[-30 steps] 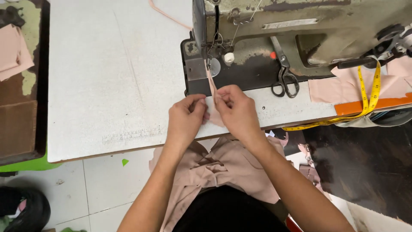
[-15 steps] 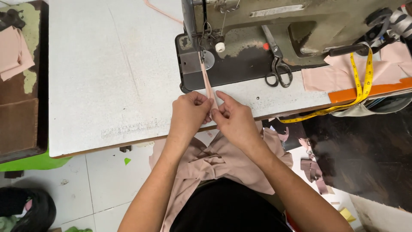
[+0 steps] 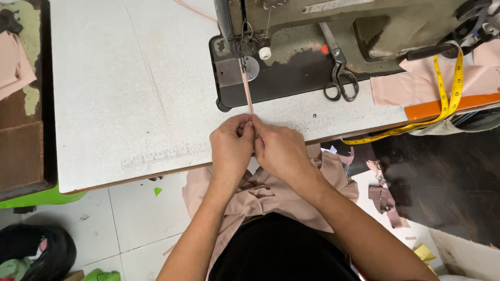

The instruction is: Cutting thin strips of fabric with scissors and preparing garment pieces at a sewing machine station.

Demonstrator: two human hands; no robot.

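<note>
Pink strip (image 3: pixel 246 91) runs taut from under the needle of the sewing machine (image 3: pixel 333 36) to the near tabletop (image 3: pixel 130 93) edge, where the left hand (image 3: pixel 232 145) and right hand (image 3: pixel 278 151) meet, fingers (image 3: pixel 245 125) pinched together on its end. Only a short length looks stitched; more pink cloth (image 3: pixel 271 192) waits bunched in the lap. Scissors (image 3: pixel 338 78) and a yellow tape measure (image 3: pixel 448 99) lie right. Below, white floor tiles (image 3: pixel 120 224) carry scraps.

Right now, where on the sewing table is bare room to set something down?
The white table top left of the sewing machine is bare up to the dark side table. It is crowded at the machine: scissors, pink cloth and yellow tape measure lie right; left hand and right hand pinch the pink strip.
</note>
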